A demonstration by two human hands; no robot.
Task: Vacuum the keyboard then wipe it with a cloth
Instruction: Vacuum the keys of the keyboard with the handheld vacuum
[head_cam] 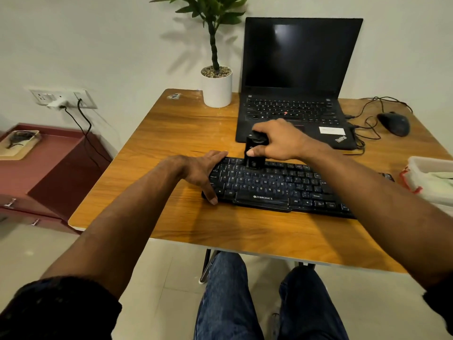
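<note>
Vacuum on the top row

Keyboard lies on the wooden table, just in front of the laptop. Right hand grips the small black vacuum, nozzle down on the upper keys. Left hand lies flat, fingers straight, pressing the keyboard's left end.

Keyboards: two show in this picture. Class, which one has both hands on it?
The separate Zebronics keyboard nearest the person: the left hand rests on its left end, and the right hand holds a small black vacuum over its top row. The laptop keyboard is untouched.
</note>
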